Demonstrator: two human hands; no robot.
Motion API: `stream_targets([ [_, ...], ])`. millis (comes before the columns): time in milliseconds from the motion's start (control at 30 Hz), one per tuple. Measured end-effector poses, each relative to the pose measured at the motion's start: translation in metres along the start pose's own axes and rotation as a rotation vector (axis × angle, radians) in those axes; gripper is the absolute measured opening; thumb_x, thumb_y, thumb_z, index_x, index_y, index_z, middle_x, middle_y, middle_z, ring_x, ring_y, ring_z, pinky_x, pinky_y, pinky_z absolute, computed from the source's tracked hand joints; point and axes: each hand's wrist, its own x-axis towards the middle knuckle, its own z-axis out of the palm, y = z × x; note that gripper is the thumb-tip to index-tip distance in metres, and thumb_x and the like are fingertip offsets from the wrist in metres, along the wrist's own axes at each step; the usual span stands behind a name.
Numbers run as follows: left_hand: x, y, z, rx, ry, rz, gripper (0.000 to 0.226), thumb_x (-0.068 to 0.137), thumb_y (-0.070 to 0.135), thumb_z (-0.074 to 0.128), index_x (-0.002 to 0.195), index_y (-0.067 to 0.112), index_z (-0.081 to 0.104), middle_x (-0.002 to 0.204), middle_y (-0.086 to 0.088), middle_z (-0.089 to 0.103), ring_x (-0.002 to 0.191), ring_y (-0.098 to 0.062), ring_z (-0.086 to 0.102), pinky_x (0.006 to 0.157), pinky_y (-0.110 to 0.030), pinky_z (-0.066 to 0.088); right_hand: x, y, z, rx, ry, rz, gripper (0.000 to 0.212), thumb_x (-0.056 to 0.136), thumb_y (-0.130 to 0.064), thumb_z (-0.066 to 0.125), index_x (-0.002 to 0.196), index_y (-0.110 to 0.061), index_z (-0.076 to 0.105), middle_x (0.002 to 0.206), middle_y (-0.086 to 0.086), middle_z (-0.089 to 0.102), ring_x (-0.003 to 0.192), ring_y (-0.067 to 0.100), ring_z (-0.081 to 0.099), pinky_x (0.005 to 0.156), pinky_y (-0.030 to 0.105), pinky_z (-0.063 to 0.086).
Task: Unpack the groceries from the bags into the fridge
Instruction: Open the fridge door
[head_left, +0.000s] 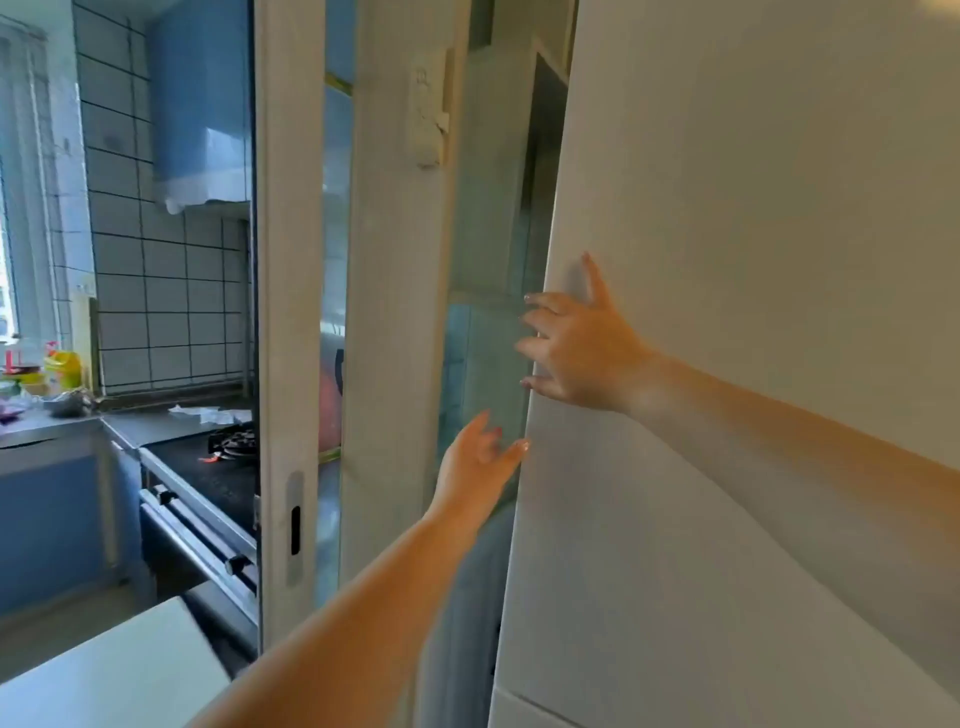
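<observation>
At fridge door (753, 260) left edge: right hand (582, 353) spread, fingers curled round it; left hand (478, 457) open, fingertips touching.

Under the right hand (582, 353) the fridge door (753, 260) looks smooth, matt white. Left of the left hand (475, 462) stand glossy glass panels (488, 234), a painted white door frame (291, 260), glazed wall tiles (166, 312) and a brushed-metal desk (156, 423).

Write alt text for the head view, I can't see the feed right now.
Both hands reach for the left edge of a tall white fridge door: the right hand wraps its fingers round the edge, the left hand is open just below. Left of a white sliding door frame lies a tiled kitchen with a stove.
</observation>
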Motion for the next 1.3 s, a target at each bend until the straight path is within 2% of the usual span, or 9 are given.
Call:
stream_targets([
  [133, 0.014, -0.004, 0.005, -0.006, -0.074, 0.039, 0.06, 0.089, 0.025, 0.063, 0.141, 0.031, 0.034, 0.126, 0.01, 0.055, 0.1, 0.0, 0.053, 0.095, -0.029, 0.044, 0.01, 0.002, 0.004, -0.091, -0.022, -0.042, 0.036, 0.077, -0.049, 0.066, 0.082, -0.015, 0.074, 0.087, 0.002, 0.069, 0.109, 0.028, 0.058, 0.099, 0.074, 0.003],
  [200, 0.018, -0.004, 0.009, 0.022, -0.141, 0.046, 0.036, 0.092, 0.019, 0.059, 0.115, 0.045, 0.048, 0.101, 0.02, 0.061, 0.09, 0.0, 0.059, 0.082, -0.022, 0.046, 0.01, 0.002, 0.005, -0.105, -0.035, -0.04, 0.035, 0.077, -0.048, 0.065, 0.081, -0.014, 0.074, 0.085, 0.002, 0.068, 0.107, 0.028, 0.058, 0.098, 0.075, 0.004],
  [300, 0.024, -0.005, 0.014, 0.016, -0.198, 0.073, 0.038, 0.093, 0.015, 0.054, 0.086, 0.053, 0.056, 0.092, 0.017, 0.069, 0.09, -0.007, 0.067, 0.081, -0.028, 0.054, 0.009, 0.004, 0.005, -0.141, -0.033, -0.051, 0.034, 0.075, -0.046, 0.068, 0.078, -0.012, 0.073, 0.084, 0.004, 0.067, 0.104, 0.029, 0.058, 0.097, 0.077, 0.009],
  [467, 0.029, -0.008, 0.012, -0.091, -0.249, 0.042, 0.034, 0.092, 0.017, 0.057, 0.093, 0.051, 0.061, 0.096, 0.011, 0.071, 0.087, -0.007, 0.068, 0.071, -0.025, 0.055, 0.007, -0.002, 0.005, -0.148, -0.038, -0.03, 0.032, 0.076, -0.041, 0.067, 0.081, -0.01, 0.072, 0.088, 0.007, 0.066, 0.106, 0.029, 0.057, 0.096, 0.078, 0.014],
  [633, 0.033, -0.013, 0.009, -0.159, -0.268, -0.01, 0.032, 0.092, 0.019, 0.058, 0.119, 0.035, 0.061, 0.099, 0.006, 0.071, 0.087, -0.011, 0.068, 0.059, -0.02, 0.049, 0.006, -0.007, 0.003, -0.192, -0.037, -0.008, 0.03, 0.077, -0.039, 0.066, 0.082, -0.01, 0.072, 0.091, 0.007, 0.066, 0.108, 0.028, 0.057, 0.094, 0.078, 0.018],
  [800, 0.031, -0.011, 0.007, -0.168, -0.264, 0.01, 0.029, 0.092, 0.018, 0.058, 0.118, 0.033, 0.061, 0.092, 0.011, 0.071, 0.08, -0.006, 0.068, 0.058, -0.019, 0.051, 0.004, -0.018, 0.001, -0.206, -0.079, 0.074, 0.029, 0.076, -0.035, 0.064, 0.087, -0.01, 0.072, 0.1, 0.01, 0.066, 0.116, 0.028, 0.054, 0.096, 0.076, 0.023],
  [1100, 0.014, -0.013, -0.005, -0.202, -0.269, 0.03, 0.048, 0.082, 0.025, 0.072, 0.127, 0.026, 0.056, 0.097, 0.007, 0.071, 0.087, -0.007, 0.068, 0.08, -0.032, 0.057, -0.01, -0.038, -0.025, -0.114, -0.015, 0.131, 0.028, 0.085, -0.03, 0.048, 0.091, -0.011, 0.069, 0.119, 0.009, 0.06, 0.132, 0.027, 0.041, 0.105, 0.069, 0.017],
  [1233, -0.01, -0.015, -0.017, -0.199, -0.326, 0.09, 0.029, 0.082, 0.024, 0.072, 0.107, 0.036, 0.064, 0.095, 0.009, 0.072, 0.089, -0.008, 0.068, 0.084, -0.034, 0.056, -0.026, -0.065, -0.049, -0.026, 0.039, 0.265, 0.04, 0.088, -0.028, 0.048, 0.123, -0.013, 0.059, 0.146, 0.013, 0.04, 0.14, 0.029, 0.028, 0.109, 0.063, 0.017],
  [1300, -0.022, -0.022, -0.025, -0.158, -0.351, 0.092, 0.034, 0.081, 0.03, 0.072, 0.114, 0.031, 0.064, 0.099, 0.008, 0.071, 0.092, -0.007, 0.067, 0.088, -0.035, 0.054, -0.04, -0.092, -0.062, 0.055, 0.088, 0.403, 0.051, 0.087, -0.027, 0.051, 0.136, -0.01, 0.048, 0.15, 0.015, 0.031, 0.141, 0.03, 0.023, 0.11, 0.06, 0.019],
])
